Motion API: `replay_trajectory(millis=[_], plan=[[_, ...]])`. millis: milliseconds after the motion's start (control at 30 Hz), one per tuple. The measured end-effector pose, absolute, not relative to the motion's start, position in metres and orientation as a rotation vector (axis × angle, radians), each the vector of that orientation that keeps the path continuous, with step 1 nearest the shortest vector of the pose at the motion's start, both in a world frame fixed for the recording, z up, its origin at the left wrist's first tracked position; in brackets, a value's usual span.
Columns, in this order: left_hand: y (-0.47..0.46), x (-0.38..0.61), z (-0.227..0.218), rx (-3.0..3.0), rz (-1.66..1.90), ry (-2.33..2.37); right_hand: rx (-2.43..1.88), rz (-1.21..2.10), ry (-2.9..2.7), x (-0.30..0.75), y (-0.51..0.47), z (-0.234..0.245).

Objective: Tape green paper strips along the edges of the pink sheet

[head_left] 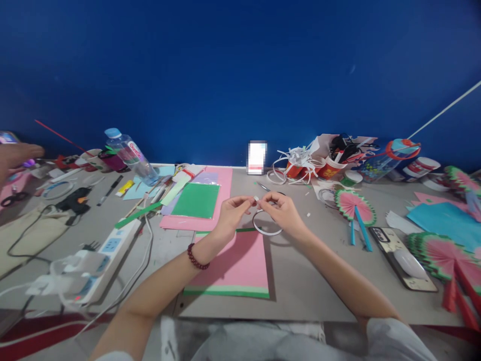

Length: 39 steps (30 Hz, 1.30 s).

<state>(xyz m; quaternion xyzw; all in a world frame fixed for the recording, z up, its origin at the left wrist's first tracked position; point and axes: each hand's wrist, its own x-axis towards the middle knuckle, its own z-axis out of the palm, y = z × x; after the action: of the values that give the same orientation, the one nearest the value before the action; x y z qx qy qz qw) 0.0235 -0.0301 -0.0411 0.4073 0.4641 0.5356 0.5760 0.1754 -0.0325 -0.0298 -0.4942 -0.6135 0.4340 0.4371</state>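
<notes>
My left hand [231,213] and my right hand [281,210] meet above the table, both pinching. Between their fingertips is the small white end of a tape strip [256,199]. A thin white roll of double-sided tape [267,224] hangs from my right hand. Below the hands lies a pink paper sheet with green and white bands [240,265]. A dark red bead bracelet [196,256] circles my left wrist.
A green sheet on pink paper [196,200], a water bottle [131,155], a power strip [101,260] and a glue gun [77,200] lie left. Paper fans [355,205], a phone [404,258], blue paper [443,220] and cups with paper strips [323,168] lie right. Another person's hand [17,155] shows far left.
</notes>
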Motion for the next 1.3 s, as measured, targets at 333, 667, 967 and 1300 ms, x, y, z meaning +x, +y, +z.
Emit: replay_trajectory(millis=[333, 667, 967, 1300], plan=[[-0.0280, 0.0212, -0.0455, 1.006, 1.249, 1.094, -1.201, 1.102, -1.525, 0.1762, -0.0315, -0.0302], [-0.0268, 0.0209, -0.0445, 0.988, 1.281, 1.100, -1.204, 1.165, -1.531, 0.1763, -0.0311, -0.0278], [-0.0283, 0.0215, -0.0441, 0.986, 1.256, 1.116, -1.211, 1.149, -1.524, 0.1757, -0.0321, -0.0251], [-0.0296, 0.0218, -0.0425, 0.983, 1.235, 1.120, -1.222, 1.135, -1.517, 0.1758, -0.0313, -0.0260]])
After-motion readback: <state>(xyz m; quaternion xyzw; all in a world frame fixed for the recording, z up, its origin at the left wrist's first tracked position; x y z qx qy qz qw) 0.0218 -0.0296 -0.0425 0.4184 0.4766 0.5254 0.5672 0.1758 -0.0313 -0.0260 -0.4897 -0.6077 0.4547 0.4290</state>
